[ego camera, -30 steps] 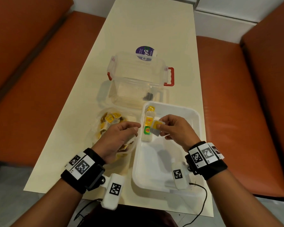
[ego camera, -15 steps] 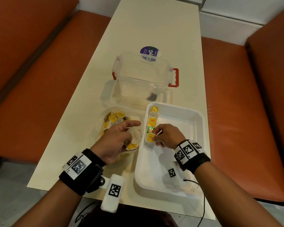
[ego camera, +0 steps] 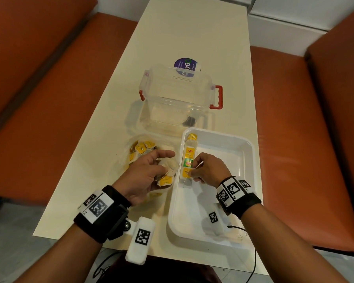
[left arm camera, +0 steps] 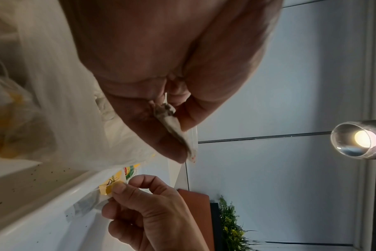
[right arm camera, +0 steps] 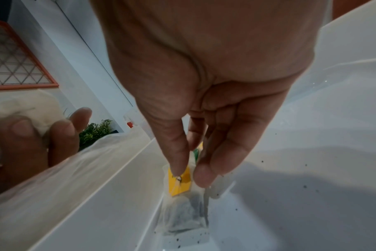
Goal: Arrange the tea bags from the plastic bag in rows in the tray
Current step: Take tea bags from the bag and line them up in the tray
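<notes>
A white tray lies at the table's near right. Several tea bags form a row along its left wall. My right hand pinches the yellow tag of the nearest tea bag, which lies on the tray floor by that wall. Left of the tray sits the clear plastic bag with several yellow-tagged tea bags. My left hand hovers over it, pinching another tea bag between thumb and fingers, index finger stretched out.
A clear plastic container with red latches stands just behind the tray and bag. A purple round label lies behind it. Orange benches flank the narrow cream table. Cables hang at the near edge.
My right hand came down and left from above the tray, setting its tea bag at the near end of the row. My left hand lifted a tea bag out of the plastic bag.
</notes>
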`<state>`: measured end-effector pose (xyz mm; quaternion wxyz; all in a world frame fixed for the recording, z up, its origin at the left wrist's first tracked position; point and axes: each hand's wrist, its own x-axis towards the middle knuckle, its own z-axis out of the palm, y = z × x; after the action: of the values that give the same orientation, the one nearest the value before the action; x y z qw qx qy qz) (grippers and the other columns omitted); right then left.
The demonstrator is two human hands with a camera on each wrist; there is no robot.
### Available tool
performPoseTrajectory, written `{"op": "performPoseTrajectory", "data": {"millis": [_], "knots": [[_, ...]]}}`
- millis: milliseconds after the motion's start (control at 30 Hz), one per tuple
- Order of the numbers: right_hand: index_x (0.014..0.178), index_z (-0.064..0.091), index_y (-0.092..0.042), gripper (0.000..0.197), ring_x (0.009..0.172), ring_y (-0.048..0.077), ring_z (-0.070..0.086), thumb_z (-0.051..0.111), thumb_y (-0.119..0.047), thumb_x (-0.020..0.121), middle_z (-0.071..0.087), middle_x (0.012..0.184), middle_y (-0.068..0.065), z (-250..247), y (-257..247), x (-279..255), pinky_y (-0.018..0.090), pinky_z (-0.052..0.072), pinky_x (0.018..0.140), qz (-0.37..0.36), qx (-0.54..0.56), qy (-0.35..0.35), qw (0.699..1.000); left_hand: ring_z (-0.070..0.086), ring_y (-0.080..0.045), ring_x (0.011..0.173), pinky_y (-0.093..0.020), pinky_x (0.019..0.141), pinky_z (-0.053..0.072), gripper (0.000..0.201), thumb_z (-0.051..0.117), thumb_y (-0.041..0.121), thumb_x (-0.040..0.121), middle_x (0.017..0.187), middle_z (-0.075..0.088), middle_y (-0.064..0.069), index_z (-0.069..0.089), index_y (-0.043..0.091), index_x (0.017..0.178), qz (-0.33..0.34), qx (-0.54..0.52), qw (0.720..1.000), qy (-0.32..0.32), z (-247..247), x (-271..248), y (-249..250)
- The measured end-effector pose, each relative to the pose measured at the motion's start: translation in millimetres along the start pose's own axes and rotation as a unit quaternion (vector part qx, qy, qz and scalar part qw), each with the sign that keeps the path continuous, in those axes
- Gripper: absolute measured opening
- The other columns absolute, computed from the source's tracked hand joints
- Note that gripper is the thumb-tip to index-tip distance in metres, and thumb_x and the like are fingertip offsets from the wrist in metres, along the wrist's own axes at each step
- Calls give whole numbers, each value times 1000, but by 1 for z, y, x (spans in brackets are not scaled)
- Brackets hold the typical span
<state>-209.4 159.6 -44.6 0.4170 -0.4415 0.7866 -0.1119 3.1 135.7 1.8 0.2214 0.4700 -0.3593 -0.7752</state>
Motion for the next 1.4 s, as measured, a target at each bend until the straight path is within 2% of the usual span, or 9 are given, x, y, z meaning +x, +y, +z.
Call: {"op": "performPoseTrajectory", "data": {"millis": [333, 500, 633, 733, 833, 967, 1067, 1300, 1400], "knots": [[78, 56, -21, 22, 62, 12, 63, 77, -14, 75, 70, 69, -3, -2, 0, -5, 36, 57, 75, -10, 0, 2, 1000, 65, -23, 90, -29, 67, 58, 31, 54, -3, 96, 94, 69, -12, 66, 19, 115, -9, 3, 1000, -7, 0, 0, 2], [81, 60, -16, 18, 65, 13, 67, 76, -23, 83, 73, 70, -2, -7, -2, -13, 39, 58, 77, -41, 44, 16, 998, 69, -20, 89, -30, 69, 57, 27, 56, 1, 98, 99, 74, -9, 68, 19, 113, -2, 1, 1000, -6, 1, 3, 1], [90, 65, -5, 32, 67, 17, 72, 73, -36, 89, 75, 81, 6, -14, -17, -34, 32, 56, 65, -47, 144, 4, 988, 70, -21, 91, -35, 77, 56, 22, 55, 1, 98, 98, 74, -9, 65, 17, 109, 14, -17, 1000, 14, 3, 8, -1], [96, 65, -1, 46, 64, 16, 69, 71, -46, 89, 75, 83, 9, -18, -30, -52, 28, 52, 61, -38, 209, -31, 977, 71, -20, 85, -31, 69, 58, 19, 53, 1, 99, 94, 74, -11, 60, 16, 108, 24, -39, 999, 21, 7, 11, -1], [94, 67, -7, 44, 66, 14, 69, 74, -49, 84, 76, 83, 7, -18, -38, -63, 26, 51, 62, -47, 209, -72, 974, 70, -16, 76, -27, 61, 58, 18, 52, 0, 99, 90, 72, -8, 59, 15, 107, 35, -58, 997, 23, 11, 11, 0], [92, 67, -9, 26, 66, 13, 68, 80, -29, 84, 76, 83, 8, -15, -38, -63, 24, 48, 60, -52, 215, -85, 972, 68, -29, 91, -33, 73, 60, 16, 49, -1, 100, 105, 70, -22, 54, 12, 109, 41, -85, 995, 23, 15, 13, 1], [90, 66, -10, 12, 69, 15, 68, 76, -15, 87, 75, 82, 7, -18, -38, -62, 23, 48, 60, -51, 258, -75, 962, 67, -28, 91, -32, 73, 60, 18, 46, -1, 101, 106, 69, -21, 54, 14, 105, 34, -112, 993, 24, 16, 14, 1], [88, 70, -17, 7, 74, 15, 65, 69, -10, 90, 72, 82, 5, -32, -37, -63, 26, 49, 66, -89, 267, -51, 958, 70, -23, 80, -39, 72, 62, 34, 43, -9, 94, 97, 72, -13, 62, 14, 108, 7, -121, 993, 2, 15, 12, 4], [91, 72, -15, 12, 72, 13, 64, 64, -7, 92, 72, 84, 5, -38, -38, -64, 26, 48, 66, -108, 276, -51, 954, 66, -25, 86, -42, 78, 60, 31, 45, 1, 95, 103, 68, -17, 67, 12, 115, -10, -114, 993, -23, 12, 10, 4]]}}
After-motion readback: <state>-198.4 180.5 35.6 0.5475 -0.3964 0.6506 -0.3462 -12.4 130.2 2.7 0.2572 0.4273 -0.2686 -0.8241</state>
